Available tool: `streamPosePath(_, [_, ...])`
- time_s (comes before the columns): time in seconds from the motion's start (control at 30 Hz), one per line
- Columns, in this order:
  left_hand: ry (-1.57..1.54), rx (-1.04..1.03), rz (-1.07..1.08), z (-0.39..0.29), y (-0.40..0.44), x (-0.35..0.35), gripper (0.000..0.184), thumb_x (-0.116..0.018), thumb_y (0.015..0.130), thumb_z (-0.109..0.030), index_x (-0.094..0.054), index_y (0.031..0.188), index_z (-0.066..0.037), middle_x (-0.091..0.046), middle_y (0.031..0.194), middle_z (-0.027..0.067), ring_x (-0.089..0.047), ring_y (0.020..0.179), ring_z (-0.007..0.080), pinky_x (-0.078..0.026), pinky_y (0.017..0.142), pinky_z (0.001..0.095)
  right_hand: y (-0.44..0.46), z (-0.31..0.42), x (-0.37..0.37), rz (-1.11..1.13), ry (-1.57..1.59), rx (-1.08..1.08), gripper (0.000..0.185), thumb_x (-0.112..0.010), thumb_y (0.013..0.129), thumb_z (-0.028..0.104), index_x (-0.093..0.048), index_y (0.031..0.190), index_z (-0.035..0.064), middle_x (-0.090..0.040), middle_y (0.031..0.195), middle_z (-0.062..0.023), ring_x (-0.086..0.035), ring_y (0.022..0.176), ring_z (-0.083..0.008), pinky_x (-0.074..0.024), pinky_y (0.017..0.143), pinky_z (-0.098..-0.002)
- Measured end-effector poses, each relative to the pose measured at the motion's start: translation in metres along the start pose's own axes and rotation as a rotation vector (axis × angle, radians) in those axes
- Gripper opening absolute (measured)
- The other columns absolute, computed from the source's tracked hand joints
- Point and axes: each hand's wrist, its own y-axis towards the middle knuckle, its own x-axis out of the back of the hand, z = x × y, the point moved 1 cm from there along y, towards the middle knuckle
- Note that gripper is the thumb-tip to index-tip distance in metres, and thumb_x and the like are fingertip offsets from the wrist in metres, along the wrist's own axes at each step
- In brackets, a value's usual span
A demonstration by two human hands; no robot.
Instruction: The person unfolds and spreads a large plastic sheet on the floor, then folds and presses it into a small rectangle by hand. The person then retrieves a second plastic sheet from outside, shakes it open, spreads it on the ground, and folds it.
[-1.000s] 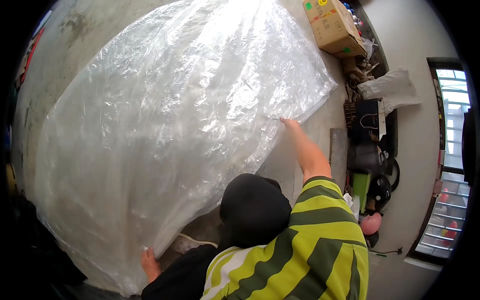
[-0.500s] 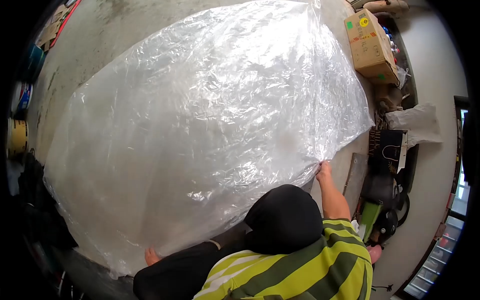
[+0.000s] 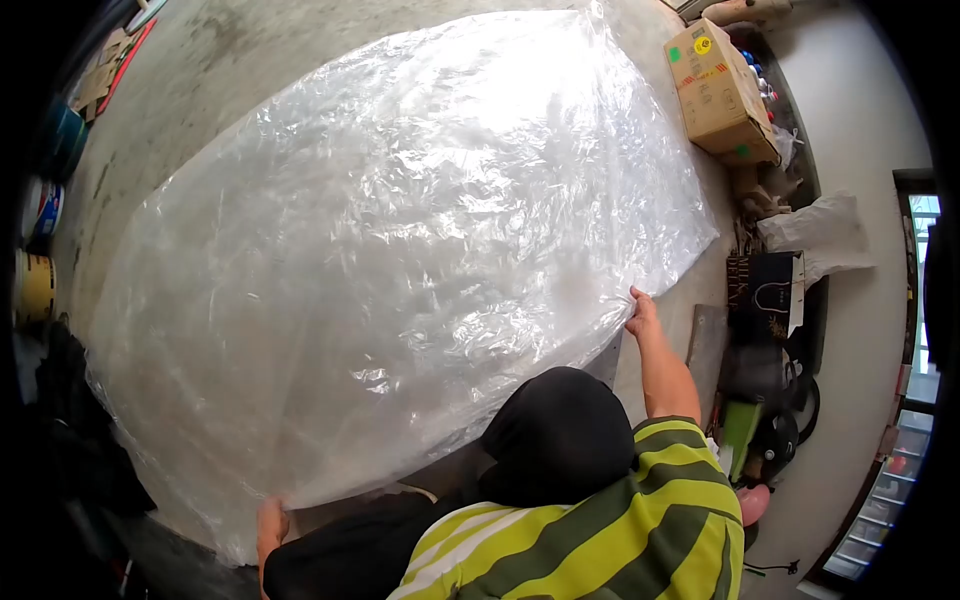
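A large sheet of clear, crinkled plastic [image 3: 400, 230] spreads over the concrete floor in front of me. Its near edge runs between my two hands. At the lower left, my left hand [image 3: 271, 522] is closed on that edge beside my black-clad knee. My right hand [image 3: 641, 312], on the outstretched right arm, grips the edge near the sheet's right side, with the fingers pinched together. The far edge of the sheet lies on the floor, and light glares off its upper middle.
Along the right wall stand a cardboard box [image 3: 722, 95], a white sack [image 3: 822, 238], a black paper bag [image 3: 772, 293], a green object [image 3: 738, 428] and a pink ball [image 3: 753, 503]. Buckets [image 3: 36, 287] and dark cloth [image 3: 80, 420] line the left side.
Over the last second the view has turned and the sheet appears flatter and wider. In the last half second my right hand has risen slightly, and my left hand has shifted left along the near edge.
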Motion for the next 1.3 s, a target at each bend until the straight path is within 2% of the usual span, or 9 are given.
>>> streamPosePath(0.23, [-0.056, -0.015, -0.473, -0.039, -0.039, 0.070, 0.034, -0.050, 0.075, 0.005, -0.068, 0.103, -0.004, -0.065, 0.104, 0.0223, -0.058, 0.101, 0.0411, -0.046, 0.089, 0.0454, -0.021, 0.048, -0.055, 0.189, -0.021, 0.197, 0.033, -0.057, 0.090, 0.009, -0.053, 0.118, -0.0092, -0.060, 0.115, -0.0206, -0.059, 0.106, -0.0329, -0.0474, 0.095, -0.0462])
streamPosePath(0.37, [-0.017, -0.032, -0.415, -0.031, -0.062, 0.051, 0.034, -0.050, 0.074, 0.005, -0.067, 0.103, -0.003, -0.065, 0.103, 0.0219, -0.059, 0.101, 0.0406, -0.046, 0.089, 0.0453, 0.016, 0.051, 0.002, 0.044, -0.116, 0.293, 0.032, -0.055, 0.089, 0.006, -0.053, 0.118, -0.0096, -0.059, 0.116, -0.0194, -0.059, 0.103, -0.0320, -0.0464, 0.095, -0.0450])
streamPosePath(0.47, [-0.022, -0.044, -0.217, -0.044, -0.081, 0.031, 0.028, -0.055, 0.077, 0.000, -0.066, 0.102, -0.002, -0.064, 0.103, 0.0234, -0.059, 0.100, 0.0403, -0.046, 0.088, 0.0451, -0.004, 0.035, 0.032, -0.011, -0.166, 0.248, 0.032, -0.053, 0.089, 0.004, -0.051, 0.119, -0.0096, -0.059, 0.118, -0.0190, -0.058, 0.106, -0.0321, -0.0470, 0.095, -0.0453])
streamPosePath(0.53, [0.008, 0.069, 0.394, -0.066, -0.084, 0.039, 0.033, -0.064, 0.079, -0.010, -0.064, 0.112, -0.003, -0.065, 0.111, 0.0212, -0.061, 0.102, 0.0364, -0.048, 0.087, 0.0404, -0.009, 0.039, 0.035, -0.035, -0.219, 0.291, 0.034, -0.052, 0.090, 0.004, -0.049, 0.120, -0.0115, -0.058, 0.119, -0.0205, -0.059, 0.106, -0.0327, -0.0466, 0.096, -0.0457])
streamPosePath(0.6, [-0.084, 0.011, 0.397, -0.054, -0.071, 0.048, 0.054, -0.073, 0.079, -0.025, -0.057, 0.128, -0.007, -0.063, 0.120, 0.0213, -0.063, 0.104, 0.0353, -0.049, 0.089, 0.0399, -0.019, 0.044, 0.038, -0.074, -0.264, 0.326, 0.035, -0.052, 0.089, 0.004, -0.048, 0.120, -0.0123, -0.057, 0.119, -0.0210, -0.059, 0.106, -0.0331, -0.0464, 0.097, -0.0459])
streamPosePath(0.9, [0.301, -0.632, -0.551, -0.284, 0.150, 0.152, 0.061, -0.052, 0.094, -0.041, -0.034, 0.147, -0.019, -0.031, 0.153, 0.0112, -0.029, 0.140, 0.0316, -0.024, 0.113, 0.0522, -0.006, 0.056, 0.056, -0.110, -0.154, 0.420, 0.027, -0.051, 0.085, 0.002, -0.054, 0.109, -0.0098, -0.060, 0.112, -0.0200, -0.060, 0.101, -0.0355, -0.0491, 0.094, -0.0463])
streamPosePath(1.03, [0.366, -0.445, -0.573, -0.310, 0.208, 0.110, 0.064, -0.044, 0.094, -0.053, -0.028, 0.151, -0.027, -0.017, 0.159, 0.0056, -0.014, 0.146, 0.0288, -0.011, 0.113, 0.0636, -0.042, 0.038, 0.068, -0.332, -0.146, 0.161, 0.034, -0.048, 0.085, 0.005, -0.053, 0.116, -0.0076, -0.058, 0.119, -0.0218, -0.059, 0.106, -0.0366, -0.0449, 0.099, -0.0503])
streamPosePath(1.17, [0.097, -0.646, -0.815, -0.299, 0.199, 0.098, 0.063, -0.064, 0.085, -0.040, -0.045, 0.141, -0.016, -0.034, 0.150, 0.0118, -0.030, 0.139, 0.0312, -0.026, 0.110, 0.0556, -0.033, 0.010, 0.100, -0.227, -0.171, 0.009, 0.035, -0.045, 0.088, 0.014, -0.054, 0.117, -0.0019, -0.058, 0.121, -0.0206, -0.058, 0.112, -0.0365, -0.0426, 0.100, -0.0574])
streamPosePath(1.3, [0.258, -1.094, -0.248, -0.263, 0.107, 0.075, 0.066, -0.072, 0.078, -0.037, -0.050, 0.134, -0.012, -0.042, 0.143, 0.0139, -0.042, 0.128, 0.0329, -0.036, 0.104, 0.0459, -0.045, -0.022, 0.056, -0.055, -0.220, -0.272, 0.047, -0.049, 0.093, 0.022, -0.045, 0.135, -0.0001, -0.054, 0.132, -0.0153, -0.052, 0.121, -0.0328, -0.0374, 0.105, -0.0519])
